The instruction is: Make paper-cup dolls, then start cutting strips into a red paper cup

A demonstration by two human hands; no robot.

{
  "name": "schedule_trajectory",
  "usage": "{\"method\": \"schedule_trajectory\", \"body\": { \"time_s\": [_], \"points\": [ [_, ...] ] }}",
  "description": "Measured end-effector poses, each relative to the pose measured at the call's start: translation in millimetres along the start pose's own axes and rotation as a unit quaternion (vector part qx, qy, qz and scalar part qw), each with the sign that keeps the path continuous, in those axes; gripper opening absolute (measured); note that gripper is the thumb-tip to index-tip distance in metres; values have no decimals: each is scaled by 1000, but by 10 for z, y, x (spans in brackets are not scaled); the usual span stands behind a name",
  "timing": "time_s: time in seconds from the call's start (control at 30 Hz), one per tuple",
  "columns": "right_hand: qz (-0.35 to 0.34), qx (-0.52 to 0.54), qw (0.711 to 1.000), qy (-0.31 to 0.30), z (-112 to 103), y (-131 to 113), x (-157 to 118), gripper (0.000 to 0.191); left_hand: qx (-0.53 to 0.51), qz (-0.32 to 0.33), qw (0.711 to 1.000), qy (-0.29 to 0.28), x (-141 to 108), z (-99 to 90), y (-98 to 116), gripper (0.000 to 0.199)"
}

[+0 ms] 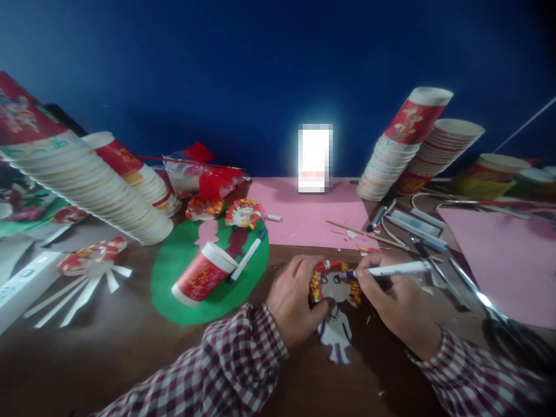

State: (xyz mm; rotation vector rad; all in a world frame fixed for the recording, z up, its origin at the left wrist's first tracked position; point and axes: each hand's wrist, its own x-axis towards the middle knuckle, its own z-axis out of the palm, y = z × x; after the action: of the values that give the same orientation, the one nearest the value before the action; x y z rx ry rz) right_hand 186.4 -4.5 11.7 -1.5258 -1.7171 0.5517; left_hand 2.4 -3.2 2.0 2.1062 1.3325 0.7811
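A paper doll [334, 331] lies on the brown table, with a pale face, curly red and yellow paper hair and a white body outlined in dark ink. Square eye outlines show on its face. My left hand [296, 298] presses on the doll's left side, its thumb at the neck and its fingers by the hair. A white acrylic marker [397, 269] is pinched in my right hand [402, 310], its dark tip touching the face near the right-hand eye.
Stacked paper cups [386, 168] lean at both sides. A red cup [204, 274] and a marker [248, 255] lie on a green paper oval [174, 301]. Scissors [499, 318] are at the right. Behind are pink paper [286, 214] and a lit screen [315, 156].
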Motion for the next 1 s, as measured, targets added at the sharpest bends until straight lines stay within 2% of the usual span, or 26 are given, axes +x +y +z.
{"method": "schedule_trajectory", "body": {
  "time_s": [0.63,1.0],
  "points": [
    [-6,-5,1000,13,-6,4,10,12,4,1,1000,-8,-14,-3,-7,60],
    [17,16,1000,1,-12,-32,11,11,12,8,1000,-11,11,-9,-28,57]
  ]
}}
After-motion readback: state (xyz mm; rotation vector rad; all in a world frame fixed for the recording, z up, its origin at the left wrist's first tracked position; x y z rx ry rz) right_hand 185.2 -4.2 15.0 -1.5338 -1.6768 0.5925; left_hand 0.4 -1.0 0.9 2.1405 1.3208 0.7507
